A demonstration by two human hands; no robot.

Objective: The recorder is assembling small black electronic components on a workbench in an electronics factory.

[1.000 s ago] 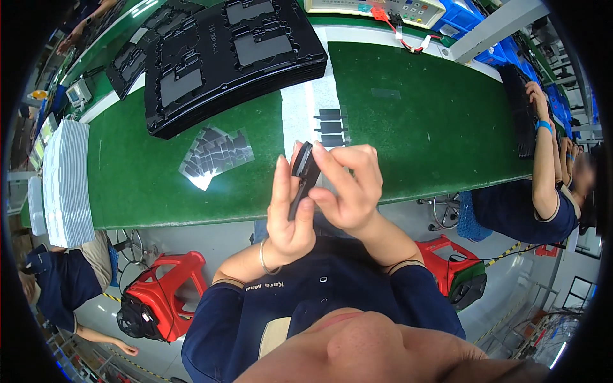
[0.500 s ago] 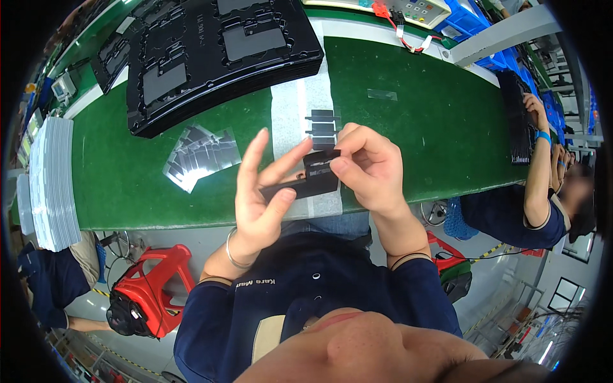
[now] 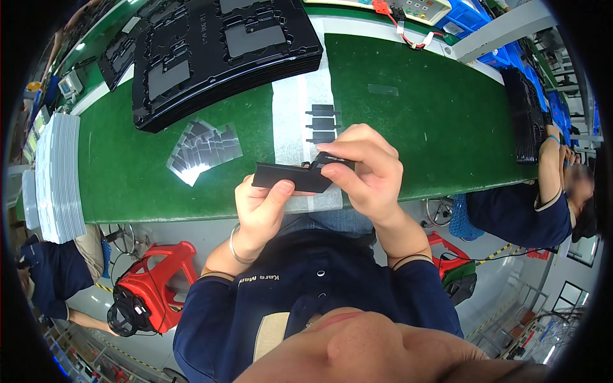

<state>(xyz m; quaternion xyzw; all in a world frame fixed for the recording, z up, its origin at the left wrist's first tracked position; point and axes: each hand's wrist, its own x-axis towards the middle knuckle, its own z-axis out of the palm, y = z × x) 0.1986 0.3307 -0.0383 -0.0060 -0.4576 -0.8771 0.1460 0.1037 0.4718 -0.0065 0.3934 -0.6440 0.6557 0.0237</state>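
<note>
Green workbench (image 3: 447,121) carried a stack of black molded trays (image 3: 236,88) at far left, a white strip (image 3: 300,86) running to the near side, and clear film with dark patches (image 3: 205,150) left of that strip. Right hand (image 3: 370,172) pinched the right end of an angled black part (image 3: 287,177) between thumb and forefinger; left hand (image 3: 258,207) had its left end, thumb in front, fingers behind, part over the strip's near end. Three small black strips (image 3: 323,122) lay just beyond.
</note>
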